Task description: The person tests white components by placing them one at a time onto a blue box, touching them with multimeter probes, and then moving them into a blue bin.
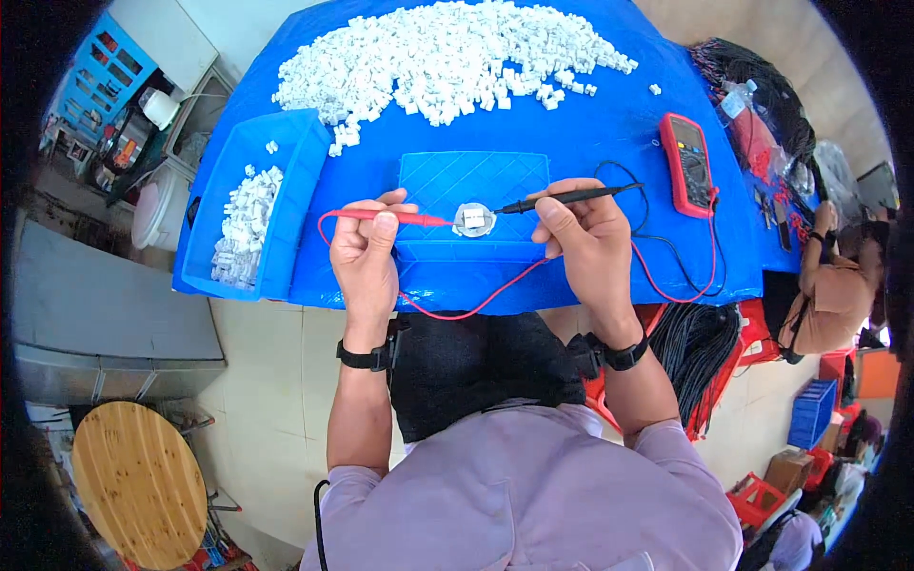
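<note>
My left hand (367, 252) grips a red test probe (419, 218), its tip pointing right at a small white block-shaped part (474, 220). In my right hand (590, 238) is a black test probe (557, 199), tip pointing left toward the same part. Whether either tip touches the part is too small to tell. The part sits on a pale round piece above an upturned-looking blue plastic box (473, 171). Leads run from both probes to a red multimeter (685, 164) at the right of the table.
A large heap of white parts (447, 59) covers the back of the blue table. At the left stands a blue bin (307, 157) partly filled with more. Black cables (700, 347) lie in a red crate at my right. Another person (838, 285) sits beyond.
</note>
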